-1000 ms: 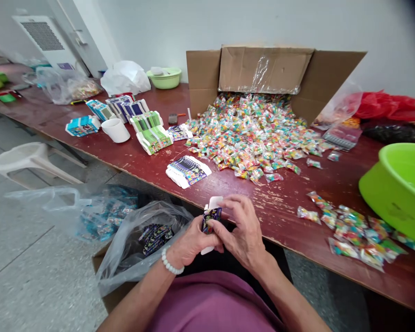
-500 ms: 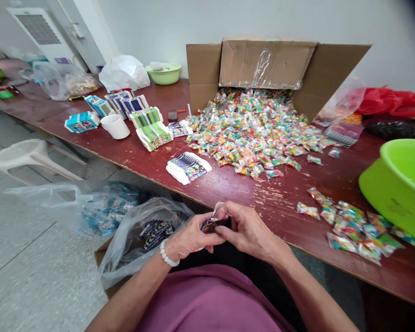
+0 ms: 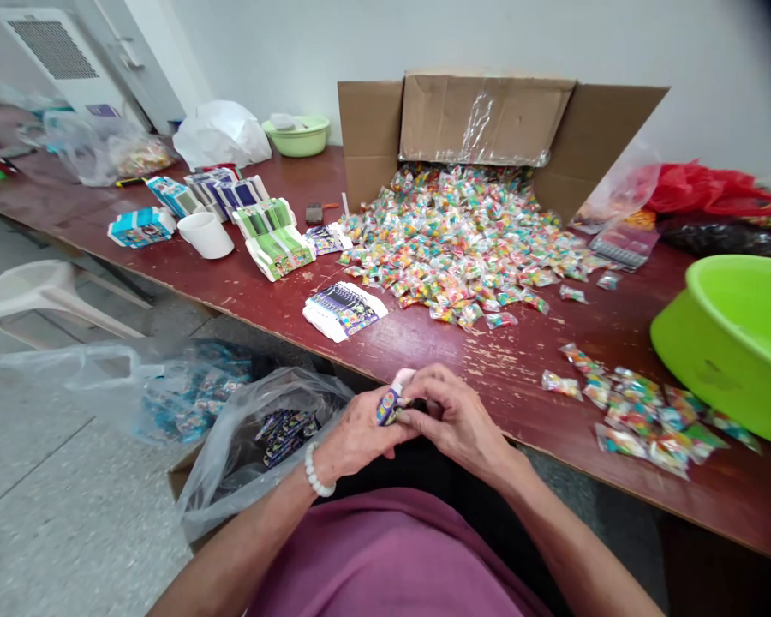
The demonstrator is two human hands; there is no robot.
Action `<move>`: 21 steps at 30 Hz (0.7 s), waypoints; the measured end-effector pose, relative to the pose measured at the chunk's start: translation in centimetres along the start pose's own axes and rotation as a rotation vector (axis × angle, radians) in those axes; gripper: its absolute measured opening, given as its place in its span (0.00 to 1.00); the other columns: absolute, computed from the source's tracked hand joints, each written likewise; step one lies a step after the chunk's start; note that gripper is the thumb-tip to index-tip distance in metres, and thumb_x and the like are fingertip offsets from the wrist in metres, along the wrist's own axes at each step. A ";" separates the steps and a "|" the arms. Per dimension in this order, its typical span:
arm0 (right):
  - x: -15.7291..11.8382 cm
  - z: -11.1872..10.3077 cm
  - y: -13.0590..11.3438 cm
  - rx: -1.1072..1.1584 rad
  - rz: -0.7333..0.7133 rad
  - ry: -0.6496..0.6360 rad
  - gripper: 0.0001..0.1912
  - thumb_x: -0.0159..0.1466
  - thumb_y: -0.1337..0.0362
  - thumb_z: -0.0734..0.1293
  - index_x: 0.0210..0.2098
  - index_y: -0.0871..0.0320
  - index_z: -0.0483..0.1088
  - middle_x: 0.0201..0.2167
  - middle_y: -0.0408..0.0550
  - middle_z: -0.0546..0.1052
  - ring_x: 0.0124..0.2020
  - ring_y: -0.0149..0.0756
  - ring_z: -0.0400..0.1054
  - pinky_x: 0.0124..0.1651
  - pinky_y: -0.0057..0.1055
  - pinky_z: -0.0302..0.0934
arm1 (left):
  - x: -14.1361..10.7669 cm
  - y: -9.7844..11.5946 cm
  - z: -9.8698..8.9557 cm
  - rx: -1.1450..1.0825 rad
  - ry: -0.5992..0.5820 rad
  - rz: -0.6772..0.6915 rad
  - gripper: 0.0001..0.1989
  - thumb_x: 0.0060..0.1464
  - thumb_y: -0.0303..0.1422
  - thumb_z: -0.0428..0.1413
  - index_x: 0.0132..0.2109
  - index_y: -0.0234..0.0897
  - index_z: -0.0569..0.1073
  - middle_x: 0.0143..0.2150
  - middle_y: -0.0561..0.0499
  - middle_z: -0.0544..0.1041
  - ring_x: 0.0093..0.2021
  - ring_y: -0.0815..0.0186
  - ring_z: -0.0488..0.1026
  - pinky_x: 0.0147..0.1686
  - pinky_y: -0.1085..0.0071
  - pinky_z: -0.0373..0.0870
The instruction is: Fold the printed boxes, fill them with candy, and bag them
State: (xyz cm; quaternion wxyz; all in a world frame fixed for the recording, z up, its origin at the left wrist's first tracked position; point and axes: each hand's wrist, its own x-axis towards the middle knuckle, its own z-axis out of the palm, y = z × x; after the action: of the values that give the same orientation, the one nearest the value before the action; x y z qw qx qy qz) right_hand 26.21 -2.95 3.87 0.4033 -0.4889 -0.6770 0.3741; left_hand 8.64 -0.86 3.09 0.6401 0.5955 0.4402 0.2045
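Just over the table's near edge, my left hand (image 3: 364, 433) is closed on a small purple printed carton (image 3: 387, 406) with a white flap. My right hand (image 3: 455, 415) pinches at the carton's right end, its fingers hiding much of that side. Beyond the hands, a stack of flat purple cartons (image 3: 347, 310) lies on the table. A large heap of wrapped candies (image 3: 469, 240) spills from an open cardboard box (image 3: 488, 116). Several loose candies (image 3: 642, 416) lie to the right. Below my left arm, a clear plastic bag (image 3: 215, 480) holds several filled purple cartons (image 3: 286, 435).
A green basin (image 3: 687, 343) stands at the right. Green carton stacks (image 3: 275, 236), a white cup (image 3: 206, 235) and blue cartons (image 3: 141, 227) stand at the left. A white stool (image 3: 35, 291) and a bag of blue packs (image 3: 193, 394) are on the floor side. A pale green bowl (image 3: 301, 137) sits behind.
The carton has turned in my hands, so its purple printed face and white flap show more. The view has shifted slightly to the right.
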 end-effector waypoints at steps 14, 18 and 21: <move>0.3 1.5 1.1 0.338 0.258 0.215 0.17 0.62 0.56 0.68 0.47 0.58 0.71 0.34 0.48 0.79 0.34 0.38 0.72 0.39 0.33 0.65 | -0.7 -0.2 -0.1 -0.234 0.282 0.120 0.25 0.51 0.36 0.63 0.54 0.37 0.64 0.36 0.51 0.77 0.34 0.66 0.76 0.37 0.69 0.73; 0.2 3.1 1.1 0.540 0.220 0.324 0.23 0.61 0.57 0.70 0.53 0.54 0.63 0.35 0.45 0.77 0.35 0.35 0.72 0.39 0.31 0.66 | -1.1 -0.2 0.7 -0.300 0.358 0.171 0.35 0.53 0.34 0.61 0.64 0.44 0.54 0.33 0.56 0.76 0.29 0.68 0.75 0.33 0.72 0.74; 0.3 3.6 1.1 0.583 0.181 0.327 0.15 0.61 0.56 0.70 0.45 0.55 0.70 0.36 0.45 0.77 0.37 0.34 0.70 0.42 0.30 0.65 | -1.0 -0.5 0.6 -0.227 0.314 0.183 0.30 0.55 0.34 0.60 0.63 0.43 0.59 0.37 0.54 0.76 0.32 0.68 0.76 0.35 0.72 0.74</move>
State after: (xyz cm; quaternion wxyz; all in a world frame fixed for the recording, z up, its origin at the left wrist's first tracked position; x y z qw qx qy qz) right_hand 23.29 -2.82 1.56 0.5944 -0.4647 -0.4220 0.5026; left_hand 8.46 -2.15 2.87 0.6053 0.5179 0.4530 0.4002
